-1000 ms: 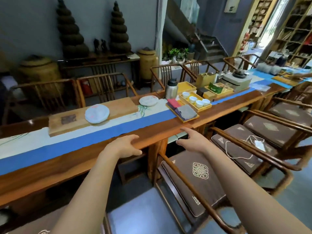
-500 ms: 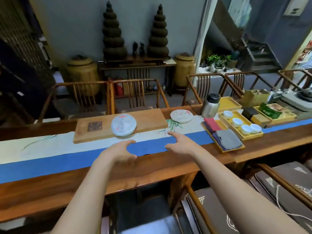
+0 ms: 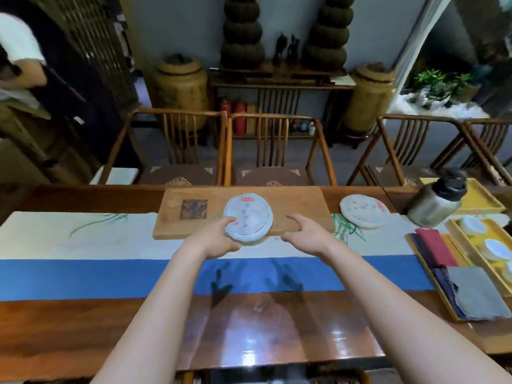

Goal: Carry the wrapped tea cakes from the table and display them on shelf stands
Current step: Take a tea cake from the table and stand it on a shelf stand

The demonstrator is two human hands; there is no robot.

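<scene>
a long polished wooden counter (image 3: 83, 322) fills the lower half of the view, seen from above by the person standing at it. a cloth runner (image 3: 83, 245), cream on the far side with a green leaf drawing and blue on the near side, lies along its length. across the counter stands a row of wooden armchairs (image 3: 274, 151) with dark seat cushions, and behind them a grey wall with a dark side table, two tall stacked dark towers and two big tan jars (image 3: 180, 84). part of another person shows at the far left edge.

a flat wooden board (image 3: 299, 206) lies on the far part of the runner, with a small dark square patch (image 3: 194, 209) near its left end. at the right, a yellow tray (image 3: 426, 261) holds folded red, dark blue and grey cloths, a second yellow tray beside it holds small white cups (image 3: 497, 249), and a steel flask (image 3: 435, 202) with a black lid stands behind them.

the left hand (image 3: 216, 239) grips the near-left edge of a round paper-wrapped tea cake (image 3: 249, 214) on the board, thumb on top; the other fingers are hidden beneath it. the right hand (image 3: 307, 231) hovers just right of that cake, its fingers loosely spread and holding nothing. a second wrapped tea cake (image 3: 363, 212) lies flat on the runner just right of the board.
</scene>
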